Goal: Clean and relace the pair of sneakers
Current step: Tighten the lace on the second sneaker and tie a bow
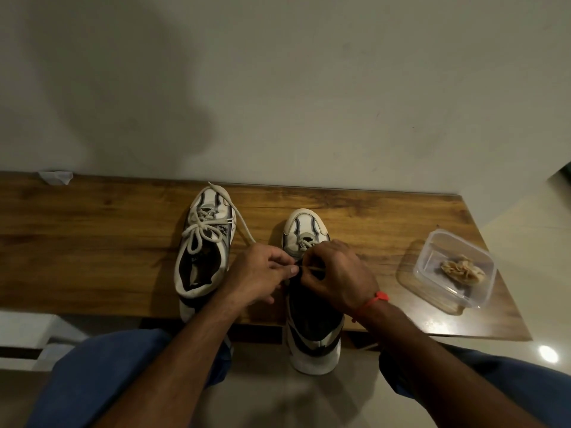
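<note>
Two white-and-black sneakers sit toe-to-wall on a wooden bench point(92, 242), heels hanging past its near edge. The landmark is the right sneaker point(312, 329), roughly mid-bench.

Left sneaker point(202, 257) lies just left of the right sneaker, apart from it and slightly further back; it is fully laced, with a tied bow point(200, 234) over the tongue. One long loose white lace point(230, 208) runs from the far toe of that shoe diagonally down to the left hand.

Left hand point(262, 273) is over the right sneaker's throat, fingers curled, thumb and forefinger pinching the lace. Right hand point(335, 270) is directly over the same shoe's eyelets, touching the left hand at the fingertips, fingers curled and pinching the thin lace tip point(315, 268) (which eyelet it goes through cannot be told, since the hands cover it). Only the lowest eyelets near the toe show crossed lacing; the shoe's opening behind the hands looks dark and open.

A red thread band point(375, 299) circles the right wrist.

Right of the right sneaker, well apart, stands a clear plastic container point(431, 259) holding a crumpled beige cloth point(463, 270). Far left of it, at the wall, is a small white paper scrap point(57, 177). Blue-trousered knees point(102, 375) show below the bench.
</note>
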